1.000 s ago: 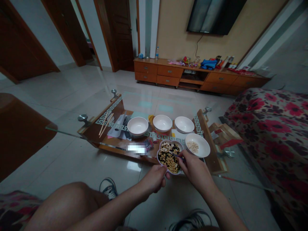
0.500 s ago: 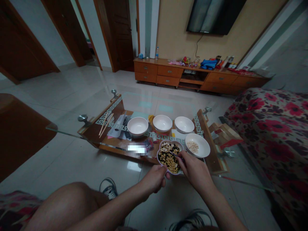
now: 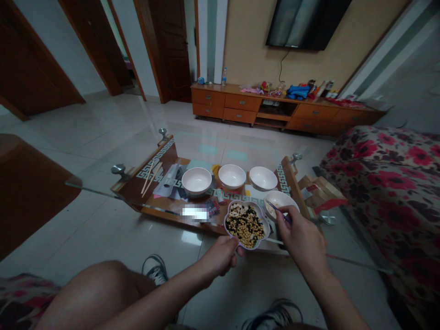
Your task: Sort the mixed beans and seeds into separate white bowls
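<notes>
My left hand (image 3: 222, 254) pinches the near rim of a flower-shaped dish (image 3: 265, 229) with a pale purple edge. Mixed in the dish are yellow beans, black beans and white flat pieces. Thin purple tweezers (image 3: 282, 214) are gripped in my right hand (image 3: 304, 236), their tips over the white bowl (image 3: 291, 201) to the right of the dish. A few pale pieces show in that bowl, partly hidden by my hand. Whether the tips hold a piece is too small to tell.
Three more white bowls, a left one (image 3: 197, 181), a middle one (image 3: 232, 176) and a right one (image 3: 263, 178), stand along the glass table (image 3: 103, 185). Chopsticks (image 3: 151, 179) lie at its left. A paper bag (image 3: 318, 190) is beside the table's right end.
My right hand has moved right with the tweezers, from over the flower-shaped dish to over the white bowl beside it. My left hand stays on the dish's rim.
</notes>
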The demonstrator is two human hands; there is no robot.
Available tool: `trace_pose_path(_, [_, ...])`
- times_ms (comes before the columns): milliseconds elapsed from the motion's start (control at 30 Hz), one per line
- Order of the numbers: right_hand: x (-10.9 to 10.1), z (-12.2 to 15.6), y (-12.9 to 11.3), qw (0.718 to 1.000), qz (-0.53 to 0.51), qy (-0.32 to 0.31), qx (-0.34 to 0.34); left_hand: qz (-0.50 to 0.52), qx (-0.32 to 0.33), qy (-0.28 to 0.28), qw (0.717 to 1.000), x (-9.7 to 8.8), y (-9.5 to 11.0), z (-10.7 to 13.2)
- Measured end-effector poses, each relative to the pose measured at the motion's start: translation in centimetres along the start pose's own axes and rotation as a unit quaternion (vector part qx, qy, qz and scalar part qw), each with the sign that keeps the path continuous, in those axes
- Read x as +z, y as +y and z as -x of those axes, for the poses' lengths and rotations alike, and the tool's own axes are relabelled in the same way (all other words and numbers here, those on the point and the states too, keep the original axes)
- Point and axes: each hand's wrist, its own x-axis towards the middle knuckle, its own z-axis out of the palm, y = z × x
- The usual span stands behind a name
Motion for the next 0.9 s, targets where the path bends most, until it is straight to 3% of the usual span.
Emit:
trace_pose_path(133, [-0.6, -0.3, 0.3, 0.998, 0.007, 0.013, 0.056, 0.004, -0.001, -0.001, 1.000, 0.1, 0.1, 0.1])
trace_pose_path(300, [-0.7, -0.2, 0.1, 0.997, -0.019, 0.003, 0.076, 0.002, -0.002, -0.001, 1.000, 0.2, 0.0, -0.1])
trace_pose_path(900, [1.6, 0.8, -1.9, 0.987, -0.068, -0.131, -0.060, 0.003, -0.003, 0.000, 1.000, 0.2, -0.1, -0.3])
